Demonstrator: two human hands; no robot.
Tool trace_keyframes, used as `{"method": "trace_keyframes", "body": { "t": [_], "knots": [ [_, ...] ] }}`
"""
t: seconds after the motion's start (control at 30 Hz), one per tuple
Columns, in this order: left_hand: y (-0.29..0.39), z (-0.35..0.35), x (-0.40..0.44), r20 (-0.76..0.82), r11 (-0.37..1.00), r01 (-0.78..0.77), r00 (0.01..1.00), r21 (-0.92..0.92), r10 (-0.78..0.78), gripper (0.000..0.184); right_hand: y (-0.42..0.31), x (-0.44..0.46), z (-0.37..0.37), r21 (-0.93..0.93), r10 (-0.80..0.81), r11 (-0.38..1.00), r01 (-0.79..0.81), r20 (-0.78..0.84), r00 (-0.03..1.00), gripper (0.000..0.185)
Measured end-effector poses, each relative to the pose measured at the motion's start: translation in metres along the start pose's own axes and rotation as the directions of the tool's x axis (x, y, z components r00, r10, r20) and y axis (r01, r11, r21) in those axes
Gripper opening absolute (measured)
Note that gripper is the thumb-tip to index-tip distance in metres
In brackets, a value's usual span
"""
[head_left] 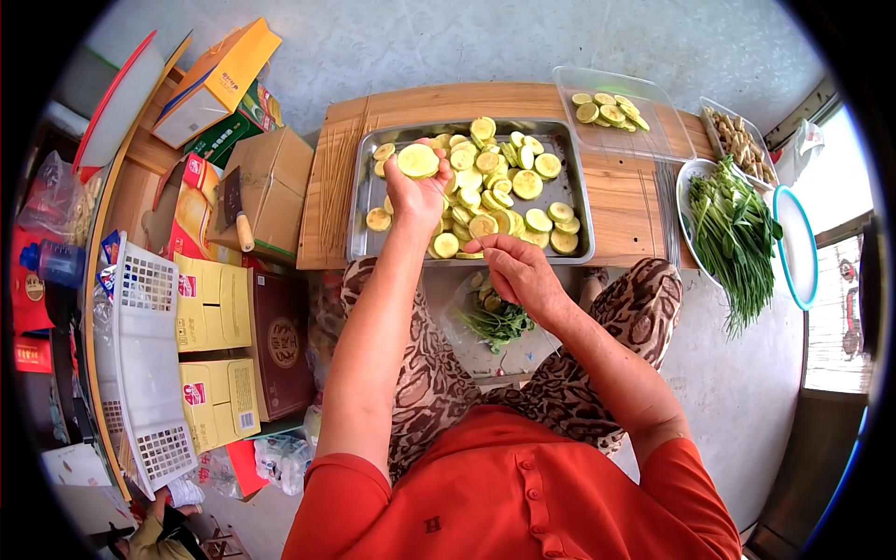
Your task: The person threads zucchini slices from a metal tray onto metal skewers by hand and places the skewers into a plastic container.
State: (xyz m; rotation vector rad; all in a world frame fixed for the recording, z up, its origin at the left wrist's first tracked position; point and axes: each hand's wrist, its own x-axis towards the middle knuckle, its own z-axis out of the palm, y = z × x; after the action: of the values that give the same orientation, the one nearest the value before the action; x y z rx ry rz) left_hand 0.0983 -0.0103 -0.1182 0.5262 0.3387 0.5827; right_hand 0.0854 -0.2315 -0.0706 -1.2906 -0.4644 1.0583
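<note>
Many round green-edged vegetable slices lie in a metal tray on the wooden table. My left hand is over the tray's left part, its fingers curled round a pale slice. Over the tray's front edge, my right hand is closed, thumb and fingertips pinched together; what it pinches is too thin to make out. Thin wooden skewers lie on the table left of the tray.
A clear plastic box with more slices stands at the back right. Beyond it are a basket of brown pieces and a bowl of leafy greens. Cardboard boxes and a white plastic basket stand at the left.
</note>
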Motion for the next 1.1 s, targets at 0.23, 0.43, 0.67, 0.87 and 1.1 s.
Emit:
{"method": "trace_keyframes", "body": {
  "t": [0.23,0.43,0.67,0.87,1.1],
  "knots": [
    [0.000,0.000,0.000,-0.010,1.000,0.001,1.000,0.002,-0.001,0.039,0.001,0.002,0.000,-0.012,0.006,1.000,-0.006,0.001,1.000,0.026],
    [0.000,0.003,-0.001,0.019,0.999,-0.024,1.000,0.041,0.023,0.039,0.002,0.002,0.000,0.009,0.001,1.000,-0.001,-0.002,1.000,0.023],
    [-0.001,0.005,-0.004,0.059,0.993,-0.080,0.995,0.091,0.075,0.041,0.004,0.002,-0.002,0.012,0.001,1.000,-0.001,0.010,1.000,0.023],
    [-0.002,0.007,-0.006,0.066,0.992,-0.094,0.994,0.084,0.089,0.040,0.008,0.004,0.001,0.023,-0.011,1.000,0.011,0.006,1.000,0.026],
    [-0.002,0.008,-0.008,0.053,0.995,-0.077,0.996,0.064,0.074,0.040,0.012,0.006,0.005,0.026,-0.034,0.999,0.034,-0.004,0.999,0.024]
  ]
}}
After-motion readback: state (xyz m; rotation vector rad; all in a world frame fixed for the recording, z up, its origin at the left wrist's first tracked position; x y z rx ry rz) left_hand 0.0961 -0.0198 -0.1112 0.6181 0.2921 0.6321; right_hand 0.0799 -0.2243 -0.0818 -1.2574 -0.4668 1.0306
